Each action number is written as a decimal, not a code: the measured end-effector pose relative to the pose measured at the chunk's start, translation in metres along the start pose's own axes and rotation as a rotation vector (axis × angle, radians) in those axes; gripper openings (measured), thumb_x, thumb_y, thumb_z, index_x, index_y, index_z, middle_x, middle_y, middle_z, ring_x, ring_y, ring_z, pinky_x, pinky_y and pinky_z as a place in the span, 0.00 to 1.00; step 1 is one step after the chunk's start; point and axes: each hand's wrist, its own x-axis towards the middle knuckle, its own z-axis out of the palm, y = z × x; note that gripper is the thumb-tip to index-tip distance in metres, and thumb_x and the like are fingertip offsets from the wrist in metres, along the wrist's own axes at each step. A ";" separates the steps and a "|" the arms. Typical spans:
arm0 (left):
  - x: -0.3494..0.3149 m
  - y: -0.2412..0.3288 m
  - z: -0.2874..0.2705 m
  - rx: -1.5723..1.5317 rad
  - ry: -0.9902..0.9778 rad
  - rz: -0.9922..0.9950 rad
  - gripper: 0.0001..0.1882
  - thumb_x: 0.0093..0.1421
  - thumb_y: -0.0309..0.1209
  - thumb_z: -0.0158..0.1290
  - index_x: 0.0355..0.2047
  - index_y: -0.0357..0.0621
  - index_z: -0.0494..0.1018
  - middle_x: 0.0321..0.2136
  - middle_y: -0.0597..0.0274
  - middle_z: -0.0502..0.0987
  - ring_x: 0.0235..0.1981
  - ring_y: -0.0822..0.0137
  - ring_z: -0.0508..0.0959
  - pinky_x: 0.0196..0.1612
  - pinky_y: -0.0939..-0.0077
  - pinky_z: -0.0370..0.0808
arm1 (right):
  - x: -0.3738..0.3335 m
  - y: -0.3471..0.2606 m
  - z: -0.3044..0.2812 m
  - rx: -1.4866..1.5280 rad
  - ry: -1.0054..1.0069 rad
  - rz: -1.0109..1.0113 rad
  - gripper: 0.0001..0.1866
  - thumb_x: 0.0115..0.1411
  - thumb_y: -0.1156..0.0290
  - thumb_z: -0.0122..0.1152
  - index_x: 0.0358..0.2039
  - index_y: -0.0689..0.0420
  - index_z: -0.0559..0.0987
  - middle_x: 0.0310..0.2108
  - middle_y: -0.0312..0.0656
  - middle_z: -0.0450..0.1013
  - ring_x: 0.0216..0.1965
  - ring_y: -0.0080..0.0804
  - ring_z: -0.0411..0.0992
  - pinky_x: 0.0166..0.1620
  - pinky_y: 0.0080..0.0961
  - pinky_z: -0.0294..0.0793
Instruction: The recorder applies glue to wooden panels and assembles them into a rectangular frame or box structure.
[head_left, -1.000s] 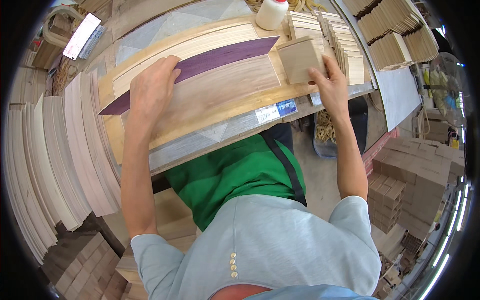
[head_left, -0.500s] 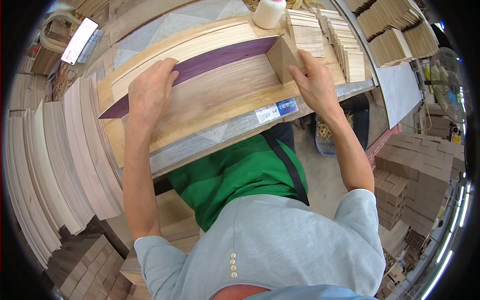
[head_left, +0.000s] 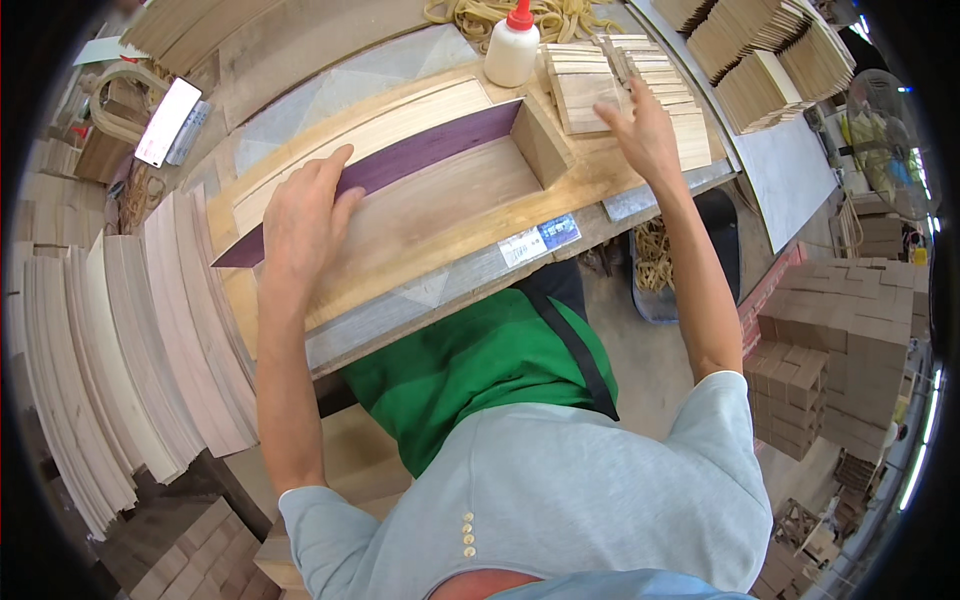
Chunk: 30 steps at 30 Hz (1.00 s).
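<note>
A long thin wooden board with a purple inner face [head_left: 430, 147] stands on edge along the far side of a flat pale wood panel [head_left: 440, 200]. At its right end a short wooden end piece [head_left: 541, 145] stands upright, meeting it at a corner. My left hand [head_left: 303, 215] straddles the purple-faced board near its left end, thumb on the near side and fingers over the far side. My right hand [head_left: 648, 138] is open, thumb and fingers apart, at the overlapping small wooden boards [head_left: 585, 95] on the right; whether it touches them I cannot tell.
A white glue bottle with a red cap [head_left: 512, 52] stands behind the corner. Curved stacks of long boards [head_left: 190, 320] lie left, near a phone [head_left: 168, 120]. Piled small boards [head_left: 765, 70] are at the far right. Below the bench edge sits a dark bin [head_left: 700, 260].
My right hand has let go of the end piece and moved up and right to the small boards. The end piece stays upright. My left hand stays on the purple-faced board, its fingers looser.
</note>
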 end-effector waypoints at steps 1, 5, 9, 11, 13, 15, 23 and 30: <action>0.000 0.002 -0.002 -0.003 0.005 0.019 0.24 0.55 0.32 0.57 0.53 0.43 0.69 0.47 0.51 0.74 0.48 0.51 0.73 0.50 0.63 0.69 | 0.004 0.012 0.008 -0.139 -0.066 0.025 0.38 0.55 0.51 0.63 0.57 0.67 0.66 0.47 0.60 0.71 0.49 0.50 0.71 0.52 0.38 0.69; -0.008 0.007 -0.004 0.046 0.170 0.103 0.28 0.53 0.32 0.59 0.55 0.42 0.67 0.50 0.50 0.71 0.52 0.51 0.70 0.55 0.61 0.65 | 0.006 0.014 0.021 -0.341 -0.109 0.089 0.43 0.48 0.53 0.68 0.57 0.65 0.63 0.47 0.62 0.70 0.51 0.53 0.68 0.54 0.41 0.66; -0.016 0.019 -0.003 0.017 0.321 0.096 0.29 0.52 0.31 0.60 0.55 0.41 0.67 0.52 0.51 0.70 0.55 0.52 0.68 0.58 0.60 0.62 | 0.010 0.035 0.025 -0.276 -0.021 0.110 0.41 0.47 0.54 0.69 0.56 0.65 0.65 0.46 0.61 0.70 0.51 0.54 0.67 0.55 0.42 0.64; -0.024 0.027 -0.007 0.055 0.370 0.074 0.29 0.51 0.30 0.60 0.54 0.41 0.68 0.52 0.51 0.70 0.55 0.53 0.68 0.58 0.60 0.61 | 0.013 0.040 0.032 -0.149 -0.001 0.038 0.35 0.48 0.58 0.68 0.52 0.65 0.70 0.42 0.58 0.72 0.45 0.51 0.70 0.51 0.41 0.67; -0.024 0.033 0.002 -0.059 0.381 0.110 0.28 0.51 0.28 0.60 0.54 0.41 0.68 0.52 0.52 0.71 0.55 0.53 0.68 0.57 0.60 0.61 | 0.015 0.059 0.028 0.208 0.016 0.034 0.25 0.50 0.63 0.65 0.46 0.64 0.75 0.33 0.48 0.74 0.35 0.40 0.72 0.41 0.33 0.71; -0.028 0.044 0.011 -0.216 0.407 0.126 0.25 0.50 0.27 0.59 0.51 0.41 0.70 0.48 0.53 0.73 0.52 0.54 0.71 0.55 0.61 0.65 | 0.000 0.030 0.006 0.589 -0.019 0.315 0.13 0.54 0.68 0.59 0.38 0.61 0.77 0.26 0.32 0.70 0.29 0.21 0.68 0.31 0.20 0.69; -0.016 0.127 0.028 -1.153 0.314 0.013 0.26 0.57 0.31 0.59 0.55 0.39 0.66 0.47 0.54 0.73 0.48 0.64 0.73 0.50 0.69 0.71 | -0.051 -0.057 -0.042 1.279 -0.158 0.241 0.10 0.62 0.77 0.53 0.44 0.61 0.73 0.41 0.38 0.74 0.43 0.23 0.73 0.46 0.22 0.73; -0.055 0.081 0.011 -1.395 0.442 -0.316 0.22 0.59 0.24 0.55 0.53 0.35 0.66 0.41 0.61 0.75 0.42 0.74 0.74 0.47 0.77 0.73 | -0.071 -0.120 -0.004 1.124 -0.576 0.063 0.14 0.62 0.76 0.55 0.48 0.64 0.72 0.42 0.39 0.72 0.41 0.22 0.69 0.48 0.19 0.68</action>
